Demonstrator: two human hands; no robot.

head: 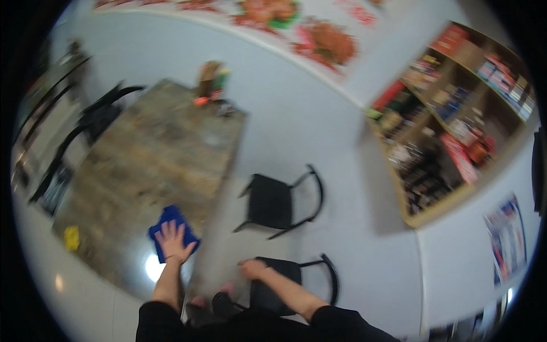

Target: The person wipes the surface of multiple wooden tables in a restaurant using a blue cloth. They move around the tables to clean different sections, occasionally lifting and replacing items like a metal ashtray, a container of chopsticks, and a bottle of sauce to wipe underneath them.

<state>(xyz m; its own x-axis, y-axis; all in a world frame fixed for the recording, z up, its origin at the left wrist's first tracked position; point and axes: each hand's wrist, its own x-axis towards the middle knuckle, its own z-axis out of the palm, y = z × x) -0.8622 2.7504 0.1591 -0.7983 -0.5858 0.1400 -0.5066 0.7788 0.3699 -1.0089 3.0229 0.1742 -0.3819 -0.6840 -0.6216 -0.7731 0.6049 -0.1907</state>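
Observation:
My left hand [172,243] lies flat, fingers spread, on a dark blue cloth [170,215]. The cloth rests on the stone-patterned table [145,158], near its right-hand edge. A crumpled yellow cloth or sponge [72,238] sits at the table's near left corner. Away from the table, my right hand [253,269] hangs by the seat of the nearer black chair [273,295]. Its fingers look curled, but blur hides whether anything is in them.
Another black chair [270,201] stands between table and wall. Blurred containers [209,79] are grouped at the table's far end. More black chairs [100,113] line the left side. A wooden wall shelf [410,220] full of goods hangs at right.

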